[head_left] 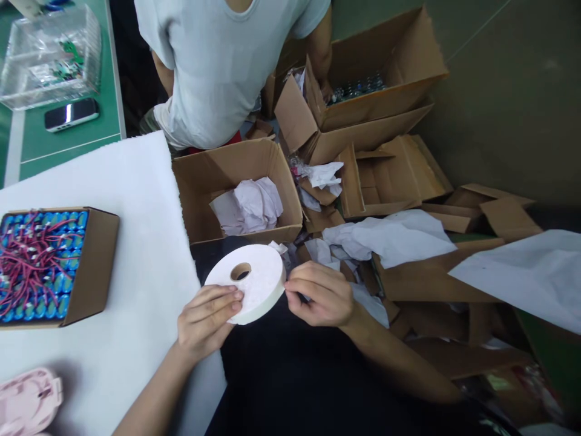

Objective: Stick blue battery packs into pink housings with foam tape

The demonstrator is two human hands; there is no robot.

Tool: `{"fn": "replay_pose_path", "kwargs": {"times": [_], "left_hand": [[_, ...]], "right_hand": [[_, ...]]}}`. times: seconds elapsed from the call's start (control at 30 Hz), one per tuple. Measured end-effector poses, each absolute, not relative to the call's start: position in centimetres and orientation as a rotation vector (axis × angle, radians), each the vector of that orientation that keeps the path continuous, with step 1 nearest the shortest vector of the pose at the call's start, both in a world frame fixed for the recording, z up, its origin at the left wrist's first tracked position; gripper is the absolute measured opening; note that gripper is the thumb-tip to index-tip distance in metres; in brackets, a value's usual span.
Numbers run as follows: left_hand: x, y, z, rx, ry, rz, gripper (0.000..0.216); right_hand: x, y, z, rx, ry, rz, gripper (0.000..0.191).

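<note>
A wide flat roll of white tape [263,281] with a brown cardboard core is held above my lap, its flat face tilted up. My left hand [206,321] grips the roll's near left edge, fingers on top and thumb hidden beneath. At the right rim, my right hand [320,293] is closed, thumb and fingers pinching at the tape's outer edge. Whether a loose end lies between those fingertips is too small to tell.
Left on the white-covered table [149,242] stands a box of blue battery cells [91,266] with red wires, near a pink case [29,399]. A cardboard box [236,157] with crumpled paper sits ahead. Beyond, a person [218,72] reaches into another box [385,97]. Cartons and paper litter the right.
</note>
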State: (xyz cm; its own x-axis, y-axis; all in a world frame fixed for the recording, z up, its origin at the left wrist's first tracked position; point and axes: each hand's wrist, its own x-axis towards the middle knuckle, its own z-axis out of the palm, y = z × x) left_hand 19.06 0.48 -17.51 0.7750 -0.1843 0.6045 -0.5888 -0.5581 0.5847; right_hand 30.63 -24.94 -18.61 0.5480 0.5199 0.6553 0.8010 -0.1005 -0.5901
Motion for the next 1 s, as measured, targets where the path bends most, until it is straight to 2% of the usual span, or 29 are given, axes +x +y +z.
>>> {"fn": "replay_pose_path", "kwargs": {"times": [0.3,0.47,0.7,1.0], "left_hand": [[19.3,0.5,-17.1,2.161,-0.568,0.611,0.038],[19.4,0.2,-16.8,2.18,-0.584,0.625,0.026],[19.1,-0.2,-16.7,2.186,-0.614,0.678,0.016],[19.0,-0.4,-16.8,2.178,-0.622,0.677,0.028]], "right_hand": [[30.7,-24.9,-19.1,-1.809,-1.124,-0.366,0.029],[30.4,-24.2,-18.6,-1.758,-1.013,-0.366,0.027],[29.7,-23.9,-18.9,-1.52,-0.728,-0.062,0.02],[29.5,-24.2,-21.1,-1.263,-0.408,0.239,0.011]]}}
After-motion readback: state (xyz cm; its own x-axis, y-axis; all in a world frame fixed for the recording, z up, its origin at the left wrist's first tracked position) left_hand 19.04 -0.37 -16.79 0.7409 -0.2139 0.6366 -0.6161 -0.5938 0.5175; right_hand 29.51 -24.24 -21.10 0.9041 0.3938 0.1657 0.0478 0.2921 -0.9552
